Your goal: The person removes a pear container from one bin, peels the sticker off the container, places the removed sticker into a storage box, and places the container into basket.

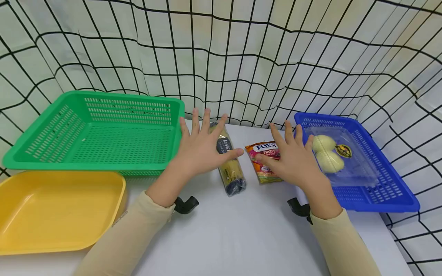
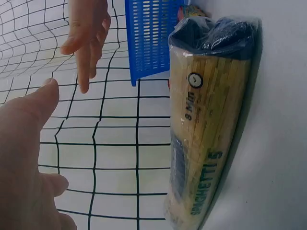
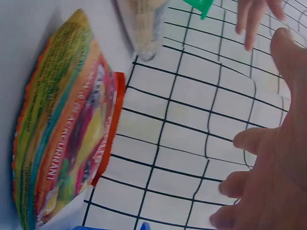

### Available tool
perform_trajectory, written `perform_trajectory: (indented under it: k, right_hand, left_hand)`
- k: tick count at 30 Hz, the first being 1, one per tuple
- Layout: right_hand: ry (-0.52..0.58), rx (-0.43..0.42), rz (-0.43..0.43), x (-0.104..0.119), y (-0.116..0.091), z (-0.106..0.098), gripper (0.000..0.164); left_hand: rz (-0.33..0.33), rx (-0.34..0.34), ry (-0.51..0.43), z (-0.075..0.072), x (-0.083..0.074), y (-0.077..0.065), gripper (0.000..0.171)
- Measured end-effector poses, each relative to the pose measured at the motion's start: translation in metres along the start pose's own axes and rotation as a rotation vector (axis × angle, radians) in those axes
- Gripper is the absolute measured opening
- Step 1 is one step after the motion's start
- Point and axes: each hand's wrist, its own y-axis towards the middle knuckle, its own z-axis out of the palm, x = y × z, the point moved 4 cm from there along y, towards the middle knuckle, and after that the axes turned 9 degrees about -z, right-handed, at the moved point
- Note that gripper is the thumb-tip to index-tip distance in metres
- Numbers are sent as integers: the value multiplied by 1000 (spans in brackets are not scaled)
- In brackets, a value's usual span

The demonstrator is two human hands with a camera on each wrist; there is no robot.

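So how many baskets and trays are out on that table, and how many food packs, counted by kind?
Baskets: 2, the green basket and the blue basket.
Trays: 1, the yellow tray.
Food packs: 3, the spaghetti pack, the candy bag and the clear box of pale round items inside the blue basket.
Total: 6.

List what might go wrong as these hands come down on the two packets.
The left hand hovers with spread fingers over the round, clear-wrapped spaghetti packet, which might roll on the smooth white table. The right hand hovers over the glossy orange Fox's candy bag, which may slide. The blue plastic basket sits close and might get bumped.
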Motion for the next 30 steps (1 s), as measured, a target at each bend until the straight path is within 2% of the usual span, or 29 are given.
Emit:
perform_trajectory:
  k: [4, 7, 11, 14, 17, 21, 25, 27, 30]
  right_hand:
    - [57, 23, 13, -2, -9, -12, 107]
    - [137, 14, 20, -6, -18, -29, 98]
    - [258, -84, 21, -21, -34, -59, 78]
    - [328, -206, 25, -39, -46, -80, 66]
    - [384, -312, 68, -62, -57, -95, 60]
    - [404, -445, 187, -96, -72, -108, 58]
    - [426, -553, 378, -126, -85, -112, 58]
    - [466, -587, 491, -138, -88, -112, 58]
    - [516, -616, 626, -156, -93, -108, 61]
  left_hand:
    - [57, 9, -3, 5, -9, 0, 116]
    - [108, 28, -27, 10, -20, -1, 114]
    - [185, 64, -51, 20, -41, -4, 109]
    - [264, 85, -77, 27, -62, -10, 104]
    - [346, 85, -119, 34, -85, -15, 99]
    - [446, 56, -143, 42, -116, -21, 90]
    - [534, 28, -129, 50, -150, -28, 82]
    - [572, 28, -135, 54, -167, -32, 82]
    - [590, 63, -146, 60, -190, -39, 85]
